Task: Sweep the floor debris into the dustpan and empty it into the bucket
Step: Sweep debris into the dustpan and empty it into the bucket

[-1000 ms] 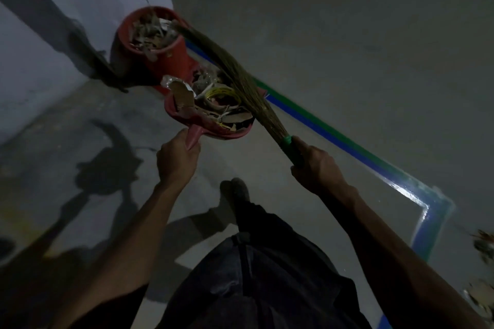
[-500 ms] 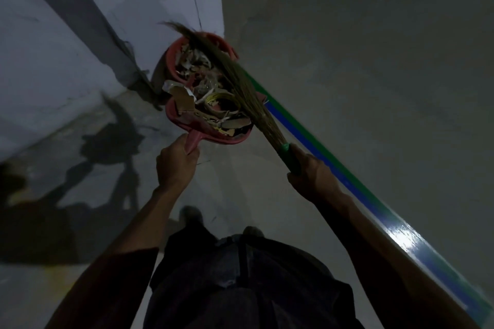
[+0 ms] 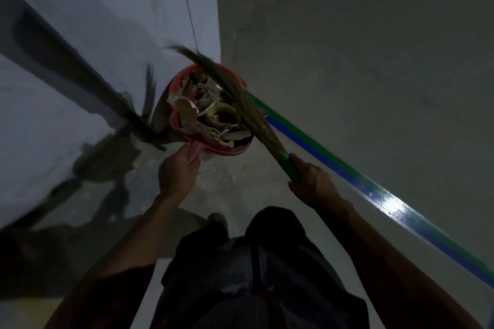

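Note:
My left hand (image 3: 178, 173) grips the pink handle of a red dustpan (image 3: 235, 151) heaped with cardboard scraps and paper debris (image 3: 213, 117). The pan hangs directly over the red bucket (image 3: 184, 75), which stands against the wall and shows only its far rim. My right hand (image 3: 312, 181) holds the green grip of a grass broom (image 3: 240, 99). Its bristles lie across the right side of the pan and reach past the bucket's rim.
A pale wall (image 3: 93, 35) rises on the left, with its corner just behind the bucket. A blue and green floor stripe (image 3: 347, 176) runs diagonally to the right. My dark trousers (image 3: 248, 275) and one foot (image 3: 216, 219) fill the lower middle.
I have stepped closer to the bucket. The loaded dustpan, which was short of the bucket, now hangs over its mouth, and the broom came along with it. Both grips are unchanged.

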Action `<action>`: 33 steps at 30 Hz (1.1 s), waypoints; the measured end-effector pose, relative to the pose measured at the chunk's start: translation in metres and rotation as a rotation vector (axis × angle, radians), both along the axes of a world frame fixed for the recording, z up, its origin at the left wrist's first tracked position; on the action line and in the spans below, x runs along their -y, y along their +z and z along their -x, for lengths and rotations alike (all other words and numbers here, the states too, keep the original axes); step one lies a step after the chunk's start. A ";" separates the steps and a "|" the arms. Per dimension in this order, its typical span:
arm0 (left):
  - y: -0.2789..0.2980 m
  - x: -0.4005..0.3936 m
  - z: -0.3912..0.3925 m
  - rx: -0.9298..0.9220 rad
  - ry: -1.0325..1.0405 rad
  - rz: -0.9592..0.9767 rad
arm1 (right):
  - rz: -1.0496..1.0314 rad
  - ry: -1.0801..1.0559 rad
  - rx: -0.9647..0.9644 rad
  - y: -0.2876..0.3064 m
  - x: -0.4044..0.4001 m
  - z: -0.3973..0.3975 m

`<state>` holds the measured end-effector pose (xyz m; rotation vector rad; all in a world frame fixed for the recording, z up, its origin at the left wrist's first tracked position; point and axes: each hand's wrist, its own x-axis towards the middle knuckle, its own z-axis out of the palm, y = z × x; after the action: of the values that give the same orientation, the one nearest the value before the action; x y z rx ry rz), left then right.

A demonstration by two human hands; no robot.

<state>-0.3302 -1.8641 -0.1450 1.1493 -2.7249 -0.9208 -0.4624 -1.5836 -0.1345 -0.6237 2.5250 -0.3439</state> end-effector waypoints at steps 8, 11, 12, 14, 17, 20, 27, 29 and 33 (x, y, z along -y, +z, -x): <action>-0.026 0.088 0.066 0.112 -0.069 -0.052 | -0.054 -0.040 0.122 -0.024 0.078 0.057; -0.044 0.120 0.096 0.168 -0.100 -0.106 | -0.049 -0.049 0.163 -0.040 0.102 0.086; -0.049 0.130 0.107 0.187 -0.108 -0.122 | -0.050 -0.053 0.176 -0.044 0.110 0.094; -0.056 0.147 0.126 0.230 -0.132 -0.121 | -0.062 -0.065 0.206 -0.051 0.123 0.108; -0.062 0.170 0.149 0.269 -0.199 -0.079 | -0.095 -0.090 0.247 -0.055 0.142 0.121; -0.067 0.193 0.170 0.301 -0.274 -0.065 | -0.112 -0.123 0.281 -0.057 0.162 0.127; -0.085 0.254 0.220 0.406 -0.465 0.003 | -0.138 -0.248 0.315 -0.074 0.213 0.116; -0.088 0.271 0.240 0.494 -0.571 0.045 | -0.152 -0.316 0.316 -0.081 0.231 0.110; -0.094 0.294 0.280 0.553 -0.810 0.040 | -0.143 -0.458 0.348 -0.096 0.266 0.100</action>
<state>-0.6101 -2.1586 -0.2393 0.2552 -3.7384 -0.6224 -0.5623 -1.8496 -0.2301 0.0768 2.3021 -0.3877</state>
